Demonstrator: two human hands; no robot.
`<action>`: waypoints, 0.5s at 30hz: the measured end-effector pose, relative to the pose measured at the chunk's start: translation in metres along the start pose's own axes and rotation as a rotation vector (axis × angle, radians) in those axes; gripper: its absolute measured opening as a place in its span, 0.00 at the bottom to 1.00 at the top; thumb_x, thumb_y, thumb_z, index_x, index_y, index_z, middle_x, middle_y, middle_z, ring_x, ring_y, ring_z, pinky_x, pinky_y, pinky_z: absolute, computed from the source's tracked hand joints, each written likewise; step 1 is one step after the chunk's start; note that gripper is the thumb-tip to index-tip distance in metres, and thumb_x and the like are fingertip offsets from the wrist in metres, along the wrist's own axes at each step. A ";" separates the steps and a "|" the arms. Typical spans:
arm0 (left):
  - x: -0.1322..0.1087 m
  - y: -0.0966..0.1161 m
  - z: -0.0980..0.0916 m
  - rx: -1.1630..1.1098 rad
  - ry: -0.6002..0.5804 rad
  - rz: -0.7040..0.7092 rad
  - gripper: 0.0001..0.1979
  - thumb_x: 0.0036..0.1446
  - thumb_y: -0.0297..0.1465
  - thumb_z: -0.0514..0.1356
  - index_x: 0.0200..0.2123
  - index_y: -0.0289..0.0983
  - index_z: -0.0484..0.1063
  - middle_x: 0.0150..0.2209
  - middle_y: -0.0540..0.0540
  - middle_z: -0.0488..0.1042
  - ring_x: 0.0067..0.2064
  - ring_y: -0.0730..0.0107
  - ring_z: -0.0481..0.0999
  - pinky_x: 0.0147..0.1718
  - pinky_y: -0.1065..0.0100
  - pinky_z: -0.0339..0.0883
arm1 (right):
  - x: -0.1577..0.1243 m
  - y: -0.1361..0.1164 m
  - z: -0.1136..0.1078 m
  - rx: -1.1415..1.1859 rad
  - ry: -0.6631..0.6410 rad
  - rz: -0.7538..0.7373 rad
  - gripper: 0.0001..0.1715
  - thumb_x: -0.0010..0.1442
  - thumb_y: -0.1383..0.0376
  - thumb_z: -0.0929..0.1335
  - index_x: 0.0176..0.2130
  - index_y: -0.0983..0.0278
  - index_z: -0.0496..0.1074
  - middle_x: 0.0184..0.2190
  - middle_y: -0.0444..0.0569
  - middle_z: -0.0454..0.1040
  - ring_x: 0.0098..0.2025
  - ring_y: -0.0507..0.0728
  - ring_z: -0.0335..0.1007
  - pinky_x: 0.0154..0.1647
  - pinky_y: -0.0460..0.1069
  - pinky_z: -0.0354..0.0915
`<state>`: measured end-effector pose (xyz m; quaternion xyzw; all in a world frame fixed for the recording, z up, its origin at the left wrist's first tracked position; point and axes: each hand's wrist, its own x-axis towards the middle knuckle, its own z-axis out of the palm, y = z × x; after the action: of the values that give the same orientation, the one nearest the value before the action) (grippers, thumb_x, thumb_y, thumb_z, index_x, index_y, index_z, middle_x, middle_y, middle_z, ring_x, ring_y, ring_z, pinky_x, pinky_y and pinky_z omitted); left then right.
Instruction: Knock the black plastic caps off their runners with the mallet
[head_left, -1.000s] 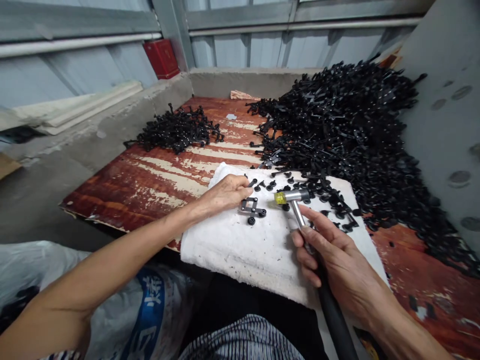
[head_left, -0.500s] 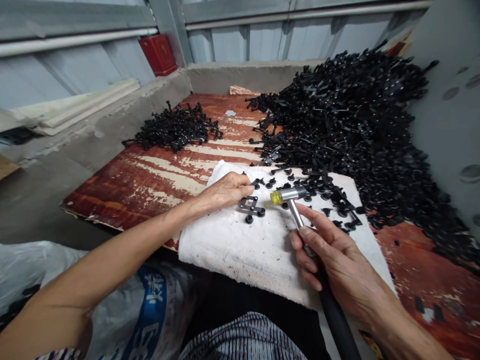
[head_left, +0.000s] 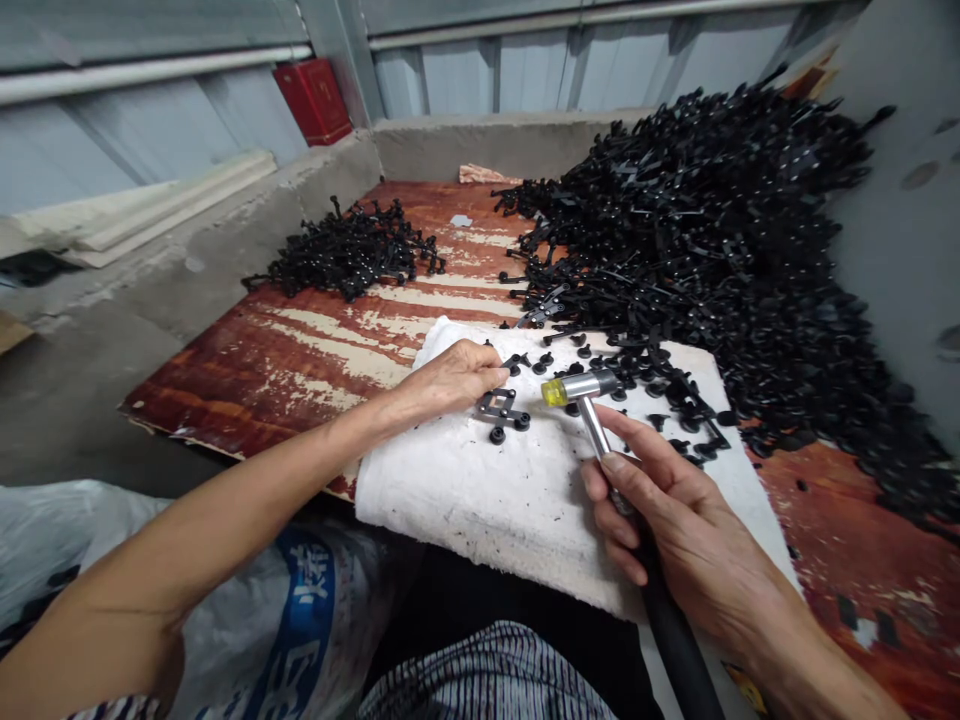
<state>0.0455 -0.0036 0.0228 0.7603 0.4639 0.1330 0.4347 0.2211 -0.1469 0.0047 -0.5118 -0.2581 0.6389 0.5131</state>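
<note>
My right hand (head_left: 656,490) is wrapped round the shaft of a small mallet (head_left: 595,425) with a yellow face, a metal head and a black grip. The mallet's head is raised over the white cloth (head_left: 450,470). My left hand (head_left: 463,375) pinches a black jointed linkage (head_left: 504,404) made of flat crossed bars with round ends. The linkage lies at the cloth, left of the mallet's head; its far end is partly hidden by my fingers. Small black round-footed pieces (head_left: 543,363) are scattered on the cloth just beyond.
A large heap of black linkages (head_left: 720,220) covers the right and back of the worn red board (head_left: 225,350). A smaller pile (head_left: 349,250) sits at the back left. A red box (head_left: 313,102) stands on the concrete ledge. Plastic bags (head_left: 247,610) lie below at the left.
The camera view has shifted very slightly. Both hands, the mallet and the linkage hold nearly the same positions as before.
</note>
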 end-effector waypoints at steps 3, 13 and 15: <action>0.000 -0.001 0.000 0.002 0.003 -0.019 0.12 0.56 0.31 0.55 0.21 0.36 0.63 0.18 0.57 0.55 0.20 0.78 0.53 0.21 0.72 0.46 | -0.001 0.000 0.000 -0.008 0.005 0.000 0.34 0.51 0.55 0.74 0.55 0.55 0.64 0.23 0.38 0.68 0.17 0.47 0.51 0.09 0.39 0.52; 0.004 -0.014 0.004 -0.090 0.012 0.012 0.11 0.56 0.34 0.55 0.24 0.36 0.65 0.18 0.55 0.58 0.20 0.78 0.54 0.20 0.72 0.45 | 0.000 0.000 0.000 -0.036 0.019 -0.010 0.34 0.53 0.55 0.73 0.56 0.54 0.64 0.24 0.38 0.67 0.17 0.47 0.51 0.10 0.40 0.52; 0.004 -0.013 0.004 -0.074 0.013 0.011 0.11 0.56 0.34 0.55 0.23 0.36 0.64 0.17 0.56 0.57 0.20 0.79 0.53 0.20 0.72 0.44 | 0.000 0.000 0.000 -0.032 0.015 -0.010 0.34 0.52 0.54 0.74 0.56 0.55 0.64 0.23 0.38 0.67 0.17 0.47 0.51 0.09 0.40 0.52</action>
<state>0.0423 -0.0002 0.0097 0.7454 0.4572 0.1573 0.4589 0.2215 -0.1472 0.0050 -0.5237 -0.2670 0.6280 0.5099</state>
